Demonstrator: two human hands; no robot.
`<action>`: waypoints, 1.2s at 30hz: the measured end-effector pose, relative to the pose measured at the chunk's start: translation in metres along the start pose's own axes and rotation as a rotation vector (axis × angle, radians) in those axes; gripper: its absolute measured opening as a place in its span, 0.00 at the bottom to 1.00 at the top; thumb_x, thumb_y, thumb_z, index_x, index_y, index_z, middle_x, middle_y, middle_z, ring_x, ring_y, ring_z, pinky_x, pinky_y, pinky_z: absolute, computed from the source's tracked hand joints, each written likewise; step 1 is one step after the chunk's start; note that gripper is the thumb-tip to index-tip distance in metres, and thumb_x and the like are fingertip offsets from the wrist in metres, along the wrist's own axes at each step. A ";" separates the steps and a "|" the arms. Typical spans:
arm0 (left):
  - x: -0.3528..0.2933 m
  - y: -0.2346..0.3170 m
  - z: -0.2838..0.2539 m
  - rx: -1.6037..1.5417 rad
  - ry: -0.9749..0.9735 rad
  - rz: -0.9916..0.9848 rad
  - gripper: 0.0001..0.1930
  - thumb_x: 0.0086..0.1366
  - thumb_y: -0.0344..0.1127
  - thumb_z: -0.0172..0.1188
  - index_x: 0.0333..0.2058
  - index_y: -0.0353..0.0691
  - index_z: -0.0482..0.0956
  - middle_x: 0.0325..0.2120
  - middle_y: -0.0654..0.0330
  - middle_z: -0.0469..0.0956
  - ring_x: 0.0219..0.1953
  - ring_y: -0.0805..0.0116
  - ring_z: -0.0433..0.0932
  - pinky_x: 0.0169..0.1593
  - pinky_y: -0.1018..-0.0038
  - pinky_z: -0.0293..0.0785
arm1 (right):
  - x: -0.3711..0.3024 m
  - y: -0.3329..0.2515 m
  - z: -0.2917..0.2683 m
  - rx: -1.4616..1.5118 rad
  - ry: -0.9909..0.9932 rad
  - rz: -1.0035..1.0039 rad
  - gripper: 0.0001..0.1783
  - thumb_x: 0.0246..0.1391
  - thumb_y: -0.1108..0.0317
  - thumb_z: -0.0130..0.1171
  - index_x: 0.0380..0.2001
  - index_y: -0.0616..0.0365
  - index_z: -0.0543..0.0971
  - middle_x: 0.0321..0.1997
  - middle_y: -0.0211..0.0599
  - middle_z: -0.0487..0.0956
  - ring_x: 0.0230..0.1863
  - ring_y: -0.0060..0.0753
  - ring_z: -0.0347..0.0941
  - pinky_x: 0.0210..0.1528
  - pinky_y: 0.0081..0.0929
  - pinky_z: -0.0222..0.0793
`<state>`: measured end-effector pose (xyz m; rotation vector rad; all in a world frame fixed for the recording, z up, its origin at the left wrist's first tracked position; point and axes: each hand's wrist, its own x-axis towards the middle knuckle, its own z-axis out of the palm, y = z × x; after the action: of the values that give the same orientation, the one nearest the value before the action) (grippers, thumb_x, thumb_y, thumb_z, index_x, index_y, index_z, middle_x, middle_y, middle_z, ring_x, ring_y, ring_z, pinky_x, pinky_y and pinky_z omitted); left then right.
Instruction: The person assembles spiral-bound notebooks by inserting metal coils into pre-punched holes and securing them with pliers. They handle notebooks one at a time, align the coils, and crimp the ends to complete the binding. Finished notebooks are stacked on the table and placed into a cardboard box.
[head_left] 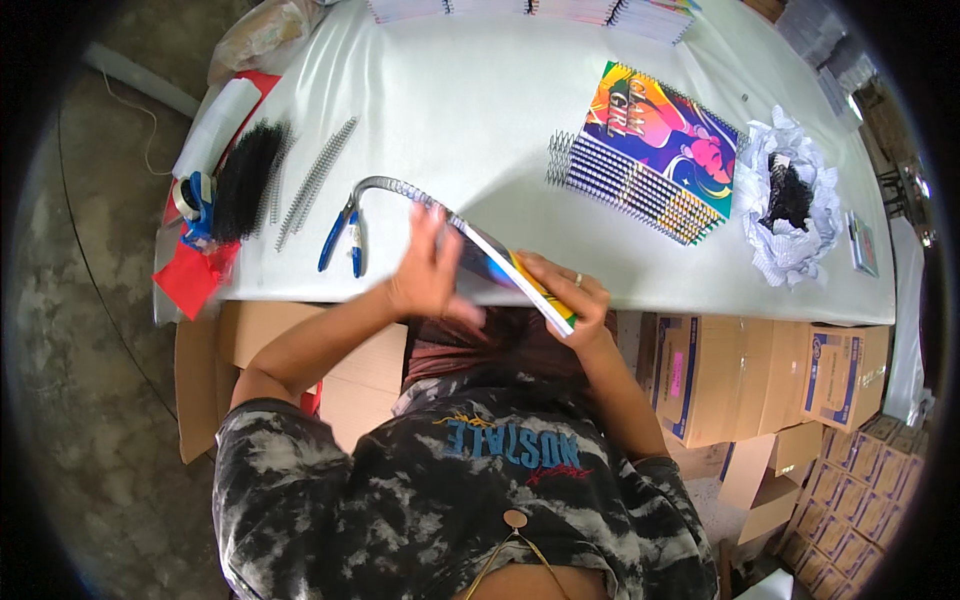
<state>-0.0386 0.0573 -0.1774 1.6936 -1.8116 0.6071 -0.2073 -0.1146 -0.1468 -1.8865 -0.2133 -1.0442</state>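
My right hand is closed around the lower end of a notebook, held on edge at the table's front with its white spine side up. From the notebook's far end a spiral binding coil sticks out and curves left, down to the table. Beside the notebook, my left hand is blurred by motion; its fingers look spread, with nothing visible in them, close to the coil. Blue-handled pliers lie just left of it, near the free tip of the coil.
Loose coils and a dark coil bundle lie left, near a blue tape dispenser. Spiral notebooks are stacked at right, beside crumpled paper holding black items. More book stacks line the far edge; cartons stand below.
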 end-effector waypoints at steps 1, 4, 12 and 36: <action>0.009 0.002 -0.007 0.001 -0.060 0.242 0.59 0.49 0.76 0.47 0.62 0.27 0.41 0.60 0.30 0.41 0.65 0.40 0.39 0.61 0.39 0.34 | 0.002 0.003 -0.004 -0.027 -0.007 -0.017 0.19 0.44 0.75 0.61 0.43 0.65 0.77 0.43 0.50 0.78 0.42 0.43 0.78 0.43 0.29 0.74; -0.008 -0.045 0.015 0.382 0.412 0.170 0.57 0.45 0.79 0.45 0.54 0.24 0.56 0.54 0.23 0.52 0.60 0.28 0.49 0.57 0.34 0.40 | -0.001 0.000 -0.001 0.006 -0.037 -0.034 0.21 0.41 0.75 0.64 0.44 0.65 0.77 0.42 0.50 0.79 0.42 0.43 0.78 0.42 0.28 0.74; 0.071 0.005 -0.026 0.124 0.241 0.032 0.42 0.50 0.74 0.46 0.41 0.34 0.71 0.47 0.40 0.64 0.48 0.45 0.63 0.46 0.51 0.58 | 0.002 0.004 0.001 0.027 0.027 0.152 0.16 0.47 0.78 0.58 0.43 0.65 0.77 0.40 0.45 0.80 0.38 0.33 0.78 0.42 0.23 0.72; 0.010 0.024 0.010 -0.142 -0.034 -0.011 0.59 0.45 0.75 0.51 0.60 0.25 0.50 0.61 0.32 0.43 0.62 0.27 0.41 0.60 0.38 0.33 | 0.005 -0.009 0.013 0.000 -0.013 0.135 0.27 0.40 0.85 0.55 0.48 0.62 0.75 0.48 0.44 0.77 0.48 0.41 0.75 0.49 0.30 0.71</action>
<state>-0.0636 0.0453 -0.1769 1.6271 -1.8233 0.4368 -0.2017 -0.1005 -0.1403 -1.8814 -0.0923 -0.9406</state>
